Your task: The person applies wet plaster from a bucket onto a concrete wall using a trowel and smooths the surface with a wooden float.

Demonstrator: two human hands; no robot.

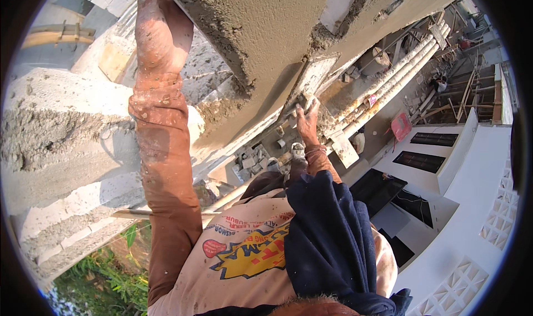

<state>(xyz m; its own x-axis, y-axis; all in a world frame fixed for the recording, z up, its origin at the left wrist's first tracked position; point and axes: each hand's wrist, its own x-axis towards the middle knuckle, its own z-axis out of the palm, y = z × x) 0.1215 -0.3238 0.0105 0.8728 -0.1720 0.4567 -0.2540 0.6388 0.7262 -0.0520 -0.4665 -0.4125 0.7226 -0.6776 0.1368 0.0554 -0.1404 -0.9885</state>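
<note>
My left arm in a brown sleeve reaches up past a block wall, and my left hand (173, 24) is at the top edge beside the straight edge of a wet plaster face (272, 27). Its fingers are mostly hidden or cut off. Lower and to the right, my right hand (307, 119) is closed at the near end of a whitish board (317, 76) smeared with mortar. That board lies along the lower edge of the plastered face. Grey mortar splashes cover the left wrist and sleeve.
Rough blockwork with mortar (61, 122) fills the left side. Far below lie broken blocks (252, 162), long pale poles (383, 86) and a red object (401, 124). Another person (440, 84) is in the distance. A white house (472, 172) stands at right. A dark cloth (333, 233) hangs over my shirt.
</note>
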